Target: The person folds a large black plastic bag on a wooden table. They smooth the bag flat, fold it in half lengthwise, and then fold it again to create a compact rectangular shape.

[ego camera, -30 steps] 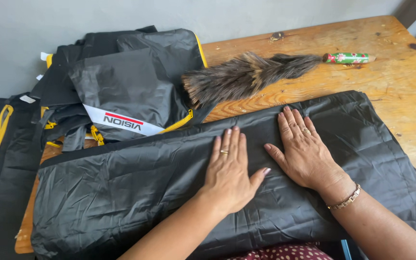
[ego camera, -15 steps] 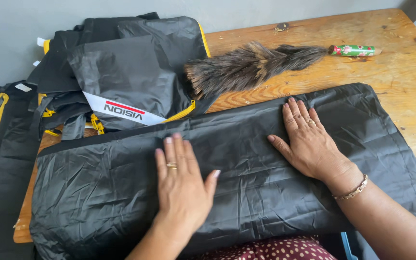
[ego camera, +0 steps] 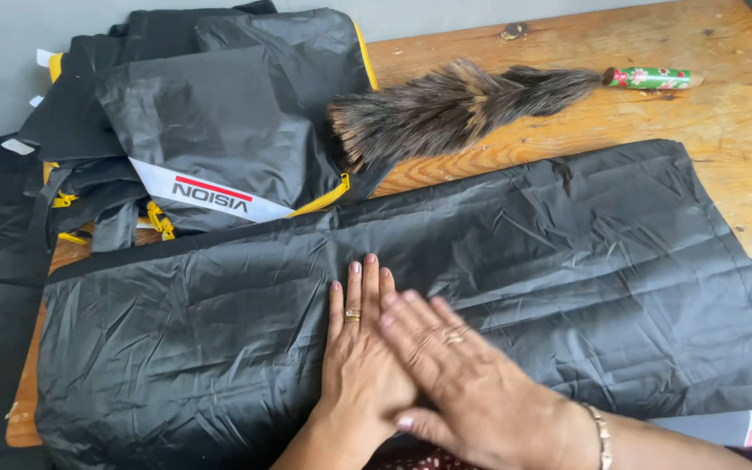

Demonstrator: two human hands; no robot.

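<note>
- Black fabric sheet [ego camera: 498,261] lies spread across the wooden desk [ego camera: 724,113].
- Left hand [ego camera: 360,365] flat on it, fingers together.
- Right hand [ego camera: 467,383] seemingly overlaps the left, fingers slightly apart.
- Feather duster [ego camera: 454,104] lies beyond.

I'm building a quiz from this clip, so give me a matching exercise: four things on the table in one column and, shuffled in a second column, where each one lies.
Things:
1. Brown feather duster with green handle
2. Wide black crinkled fabric sheet
3. Pile of black bags with yellow zips
4. Right hand with bracelet

Places:
A. Spread flat across the near part of the wooden table
B. Partly over the left hand
C. Far left corner
D. Far side, beyond the sheet

Pairs: 1-D, 2-A, 3-C, 4-B
</note>
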